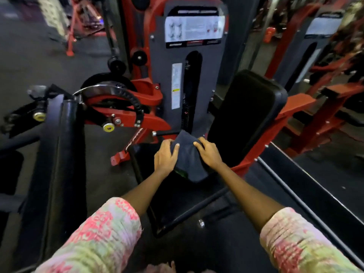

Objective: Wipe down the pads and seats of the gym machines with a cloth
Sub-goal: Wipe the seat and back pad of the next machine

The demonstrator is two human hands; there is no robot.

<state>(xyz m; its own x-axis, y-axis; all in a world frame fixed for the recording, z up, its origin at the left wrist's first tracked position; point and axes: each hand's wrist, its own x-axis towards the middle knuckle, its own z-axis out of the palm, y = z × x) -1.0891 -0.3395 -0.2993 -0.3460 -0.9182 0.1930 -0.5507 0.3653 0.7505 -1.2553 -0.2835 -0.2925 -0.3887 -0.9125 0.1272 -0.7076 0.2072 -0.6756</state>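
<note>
The red and grey weight machine [187, 79] fills the middle of the view, its upright black back pad [248, 115] standing to the right and the black seat [177, 194] lying low in front of it, dark enough that its edges are hard to trace. To the left a long black padded arm [65, 154] runs toward the camera, beside a red cam with a yellow-capped adjustment knob [108, 127]. Over the far end of the seat the person holds a dark folded cloth [189, 160] between both hands: the left hand [165, 156] grips its left edge with the thumb laid across the top and the fingers curled under, and the right hand [208, 154] grips the right edge with the fingers bent over the fabric and close together. The cloth appears to hang slightly rather than lie flat, so whether it touches the seat cannot be told. The main risk is probably missed coverage: on black vinyl in dim light, wiped and unwiped patches look alike, and the tall back pad or the padded arm could be skipped. A bunched cloth would likely drag with only a small contact patch and smear rather than clean. Smaller hazards sit close by: the protruding steel pin [155, 133] just beyond the cloth could snag a loose corner, and knuckles could knock the red frame.
</note>
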